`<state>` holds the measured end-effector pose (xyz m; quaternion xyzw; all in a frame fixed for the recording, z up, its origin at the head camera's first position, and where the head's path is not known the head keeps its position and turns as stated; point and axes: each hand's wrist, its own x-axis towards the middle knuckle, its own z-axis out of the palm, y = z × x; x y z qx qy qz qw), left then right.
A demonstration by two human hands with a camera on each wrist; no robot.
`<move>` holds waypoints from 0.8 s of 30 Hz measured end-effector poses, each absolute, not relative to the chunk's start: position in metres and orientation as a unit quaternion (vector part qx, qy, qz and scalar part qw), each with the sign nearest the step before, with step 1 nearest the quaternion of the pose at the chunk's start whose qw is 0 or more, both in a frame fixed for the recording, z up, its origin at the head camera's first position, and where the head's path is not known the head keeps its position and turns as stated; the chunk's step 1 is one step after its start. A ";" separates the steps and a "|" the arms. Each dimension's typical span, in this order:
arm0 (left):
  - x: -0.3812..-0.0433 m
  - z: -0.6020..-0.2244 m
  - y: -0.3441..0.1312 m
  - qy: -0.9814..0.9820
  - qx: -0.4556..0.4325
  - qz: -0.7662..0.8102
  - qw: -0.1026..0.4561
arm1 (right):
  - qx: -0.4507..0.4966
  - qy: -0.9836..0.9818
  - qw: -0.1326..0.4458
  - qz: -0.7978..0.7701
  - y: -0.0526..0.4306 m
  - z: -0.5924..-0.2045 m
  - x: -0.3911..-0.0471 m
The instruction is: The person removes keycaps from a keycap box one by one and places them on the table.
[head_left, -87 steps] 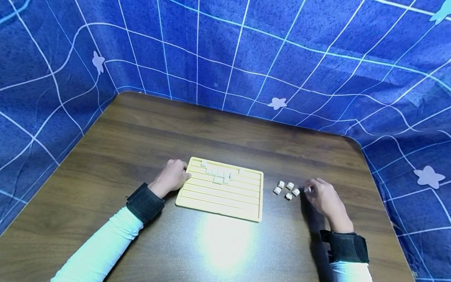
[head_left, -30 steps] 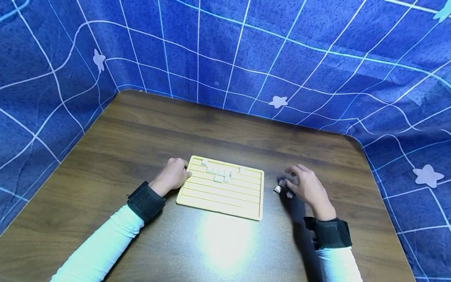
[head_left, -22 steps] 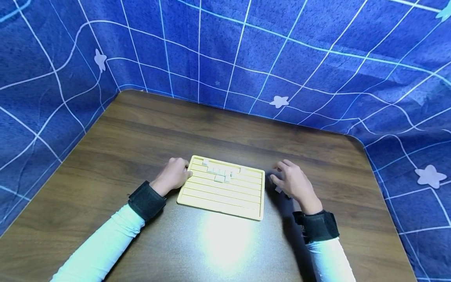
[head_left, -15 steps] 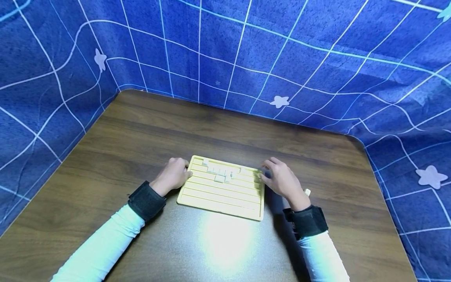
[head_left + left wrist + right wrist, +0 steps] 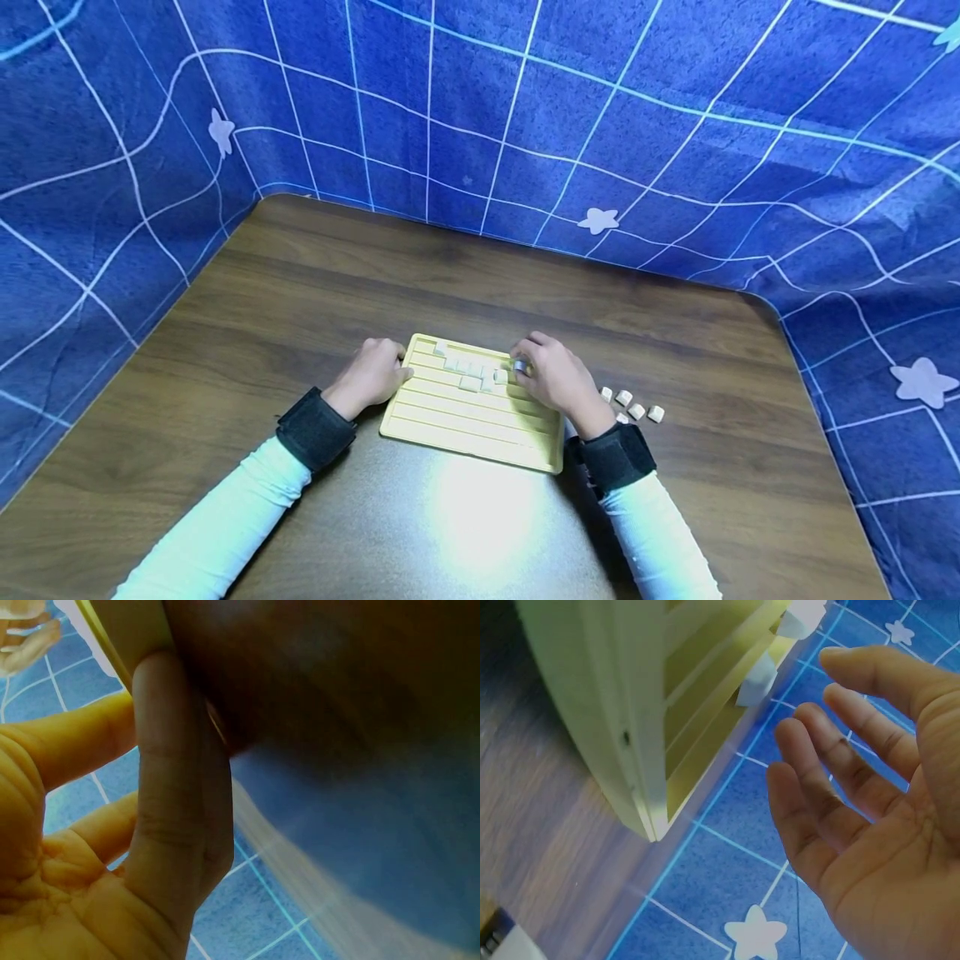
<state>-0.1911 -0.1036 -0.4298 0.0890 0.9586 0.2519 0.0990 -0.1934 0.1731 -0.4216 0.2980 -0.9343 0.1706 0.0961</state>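
A pale yellow ridged keycap tray (image 5: 467,425) lies on the table, with several white keycaps (image 5: 470,383) in its upper rows. My left hand (image 5: 371,377) is at the tray's left edge, and in the left wrist view its fingers (image 5: 169,750) bend against the rim. My right hand (image 5: 555,372) hovers over the upper right corner, its fingertips close around one keycap (image 5: 521,366) in the tray. In the right wrist view the fingers (image 5: 791,810) are loosely bent and spread, with nothing between them. Two keycaps (image 5: 757,679) show at the tray's edge there.
Several loose keycaps (image 5: 636,411) lie on the wooden table (image 5: 420,275) to the right of the tray, partly behind the right wrist. A blue curtain (image 5: 465,108) with white lines and stars surrounds the table's far side.
My right hand has moved left from beside the loose keycaps to the tray's upper right, leaving those keycaps on the table. The left hand stays at the tray's left edge.
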 end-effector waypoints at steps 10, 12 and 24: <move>-0.191 -0.431 -0.103 0.959 0.091 0.251 0.093 | 0.280 -0.941 0.083 0.174 0.172 -0.427 -0.195; -0.191 -0.431 -0.103 0.959 0.092 0.251 0.095 | 0.275 -0.942 0.077 0.175 0.172 -0.428 -0.196; -0.191 -0.430 -0.104 0.958 0.089 0.253 0.103 | 0.261 -0.951 0.061 0.151 0.169 -0.430 -0.197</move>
